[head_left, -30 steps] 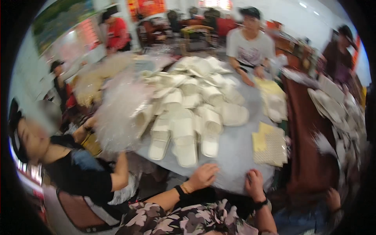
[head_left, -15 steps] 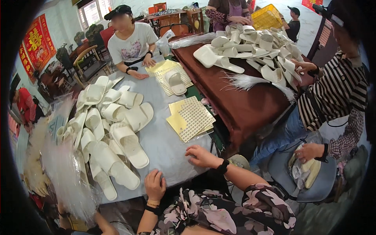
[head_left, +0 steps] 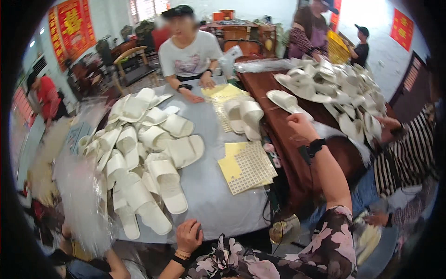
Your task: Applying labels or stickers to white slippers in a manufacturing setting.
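At the upper right of the frame we see a yellow basket (head_left: 338,48) between two people; its contents are hidden from us. At upper centre, a whitish plastic bag (head_left: 229,61) sits near the far end of the brown-covered table (head_left: 296,180). Toward the lower right, we find a round pale container (head_left: 284,229) below that table's near edge, too blurred for us to name what is inside. A sheaf of clear plastic (head_left: 81,197) crowds the left side, covering part of the grey-covered table (head_left: 211,200).

On the grey-covered table, left of centre, we have a big slipper heap (head_left: 160,172); near the middle, a pair of slippers (head_left: 243,115) lies on yellow sheets (head_left: 215,95), with more sheets (head_left: 248,169) below.

Our right hand (head_left: 303,128) reaches over the brown-covered table to a single white slipper (head_left: 284,101), right of centre — its fingers are bent, but we cannot tell whether they pinch the near end. White plastic strands (head_left: 341,135) lie just beside, partly behind our wrist; a second slipper heap (head_left: 332,81) fills the space beyond. Our left hand (head_left: 188,236) rests at the lower edge — fingers loosely curved, gripping nothing we can see.
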`<state>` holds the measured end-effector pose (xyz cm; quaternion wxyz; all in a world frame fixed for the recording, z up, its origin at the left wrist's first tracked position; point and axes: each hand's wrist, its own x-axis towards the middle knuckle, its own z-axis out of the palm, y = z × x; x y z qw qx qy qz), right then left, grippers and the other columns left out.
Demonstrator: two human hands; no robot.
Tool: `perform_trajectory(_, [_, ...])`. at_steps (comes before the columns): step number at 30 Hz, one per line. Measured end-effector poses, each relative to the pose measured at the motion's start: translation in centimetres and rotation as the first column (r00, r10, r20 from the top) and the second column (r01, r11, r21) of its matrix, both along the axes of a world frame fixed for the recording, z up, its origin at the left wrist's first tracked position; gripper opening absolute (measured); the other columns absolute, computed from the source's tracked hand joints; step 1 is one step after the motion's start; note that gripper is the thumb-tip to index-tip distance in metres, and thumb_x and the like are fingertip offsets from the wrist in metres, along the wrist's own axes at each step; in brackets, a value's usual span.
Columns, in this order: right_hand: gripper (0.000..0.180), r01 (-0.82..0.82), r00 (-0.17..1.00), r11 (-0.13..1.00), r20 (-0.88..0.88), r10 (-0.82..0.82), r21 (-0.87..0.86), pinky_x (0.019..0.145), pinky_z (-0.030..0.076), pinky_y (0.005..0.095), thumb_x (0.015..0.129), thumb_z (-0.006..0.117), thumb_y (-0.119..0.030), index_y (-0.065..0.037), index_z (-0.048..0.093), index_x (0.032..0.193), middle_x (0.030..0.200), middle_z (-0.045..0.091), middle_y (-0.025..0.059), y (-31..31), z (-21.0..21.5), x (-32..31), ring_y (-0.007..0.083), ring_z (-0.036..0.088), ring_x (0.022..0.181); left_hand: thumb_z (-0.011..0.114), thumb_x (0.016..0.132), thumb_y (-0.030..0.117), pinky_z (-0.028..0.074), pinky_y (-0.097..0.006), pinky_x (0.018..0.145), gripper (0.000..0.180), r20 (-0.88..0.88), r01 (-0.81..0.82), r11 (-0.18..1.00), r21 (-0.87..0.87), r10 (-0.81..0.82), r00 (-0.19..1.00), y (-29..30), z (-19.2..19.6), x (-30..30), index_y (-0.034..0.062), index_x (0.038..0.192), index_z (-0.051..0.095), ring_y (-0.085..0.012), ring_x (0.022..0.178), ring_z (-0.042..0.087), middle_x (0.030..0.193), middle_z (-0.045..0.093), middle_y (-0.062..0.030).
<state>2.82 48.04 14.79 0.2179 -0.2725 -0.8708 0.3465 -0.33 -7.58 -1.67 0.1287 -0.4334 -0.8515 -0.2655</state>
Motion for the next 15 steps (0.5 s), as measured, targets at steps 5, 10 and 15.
perform_trajectory(5, [0.025,-0.149,0.989,0.895,0.082,0.126,0.422,0.086,0.047,0.0447,0.078,0.062,-0.019,0.0,0.068,0.092,0.1,0.065,0.0214,6.7,-2.7,-4.7,0.0382,0.06,0.099,0.069,0.076,0.017,0.046,-0.04,0.089,0.028,0.008,0.029,1.0,0.004,-0.029,1.0,-0.4,0.0,-0.1,0.0084,0.103,0.064,-0.0264,0.104,0.059,0.108,0.061,-0.0077])
perform_trajectory(10, [0.03,-0.308,0.915,0.884,0.363,0.174,0.352,0.092,0.044,0.0432,0.077,0.062,-0.012,0.005,0.062,0.101,0.104,0.063,0.022,14.9,-7.2,-9.0,0.0373,0.059,0.101,0.068,0.078,0.014,0.046,-0.04,0.091,0.034,0.043,-0.027,0.999,0.045,0.025,0.999,-0.9,-0.5,0.2,0.0064,0.109,0.061,-0.0286,0.108,0.057,0.116,0.059,-0.011])
perform_trajectory(15, [0.043,-0.284,0.937,0.935,0.267,0.224,0.211,0.096,0.044,0.0413,0.077,0.063,-0.003,0.006,0.057,0.119,0.122,0.056,0.0232,20.3,-10.9,-11.2,0.0339,0.056,0.112,0.067,0.078,0.013,0.045,-0.041,0.092,0.032,0.052,0.079,0.991,0.109,-0.085,0.995,-1.0,-0.9,0.3,0.003,0.107,0.058,-0.0312,0.108,0.055,0.112,0.057,-0.0128])
